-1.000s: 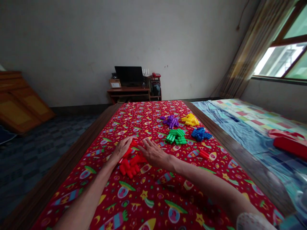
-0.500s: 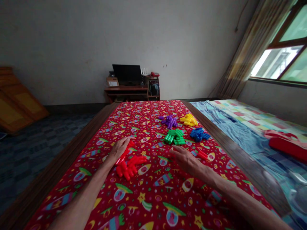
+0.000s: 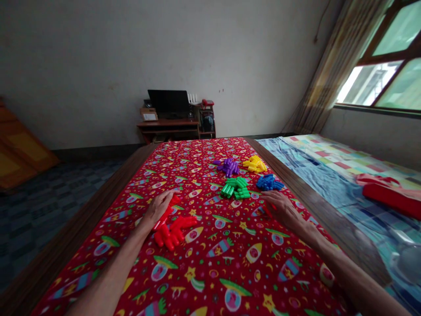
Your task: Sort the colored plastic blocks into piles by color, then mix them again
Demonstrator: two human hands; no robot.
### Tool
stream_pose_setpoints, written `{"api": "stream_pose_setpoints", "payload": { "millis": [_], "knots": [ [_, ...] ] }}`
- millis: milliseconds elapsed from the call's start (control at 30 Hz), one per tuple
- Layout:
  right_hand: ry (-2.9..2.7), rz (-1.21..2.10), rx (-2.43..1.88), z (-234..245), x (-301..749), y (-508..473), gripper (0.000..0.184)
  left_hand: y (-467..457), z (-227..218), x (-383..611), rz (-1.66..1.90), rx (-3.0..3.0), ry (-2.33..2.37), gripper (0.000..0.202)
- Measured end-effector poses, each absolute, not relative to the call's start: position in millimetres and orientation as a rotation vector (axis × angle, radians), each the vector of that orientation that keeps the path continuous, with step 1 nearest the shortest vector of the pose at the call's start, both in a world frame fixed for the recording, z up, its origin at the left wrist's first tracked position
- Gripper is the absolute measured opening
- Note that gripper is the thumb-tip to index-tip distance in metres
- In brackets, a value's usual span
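Note:
My left hand (image 3: 159,205) lies palm down on the far end of a pile of red plastic pieces (image 3: 173,231), fingers draped loosely over them. My right hand (image 3: 282,208) is stretched out palm down on the red rocket-print cloth (image 3: 213,263), just short of the blue pieces (image 3: 268,182). The fingers look spread, and whatever is beneath them is hidden. Further back lie separate piles of green pieces (image 3: 235,188), purple pieces (image 3: 227,166) and yellow pieces (image 3: 254,164).
The cloth covers a long wooden table with a bare rim (image 3: 315,210). A bed with a patchwork sheet (image 3: 329,162) adjoins it on the right, holding a red object (image 3: 390,195). A desk with a monitor (image 3: 171,114) stands at the far wall.
My right hand left the red pile and swept right across the cloth, now covering the spot where a lone red piece lay. My left hand stayed on the red pile.

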State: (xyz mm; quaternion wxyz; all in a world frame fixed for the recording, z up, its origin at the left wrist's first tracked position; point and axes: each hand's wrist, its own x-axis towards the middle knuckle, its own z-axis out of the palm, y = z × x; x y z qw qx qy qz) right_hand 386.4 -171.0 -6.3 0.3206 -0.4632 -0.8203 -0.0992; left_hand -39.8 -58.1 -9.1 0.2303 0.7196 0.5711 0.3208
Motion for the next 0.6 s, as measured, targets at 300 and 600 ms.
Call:
{"api": "stream_pose_setpoints", "payload": {
  "millis": [300, 600],
  "knots": [
    [-2.668, 0.011, -0.754, 12.6, 201.9, -152.2, 0.042, -59.7, -7.2, -38.4, 0.887, 1.981, 1.575, 0.059],
    [-2.718, 0.131, -0.789, -11.7, 183.4, -140.8, 0.023, -57.1, -10.9, -39.5, 0.906, 1.965, 1.534, 0.059]
  ]
}}
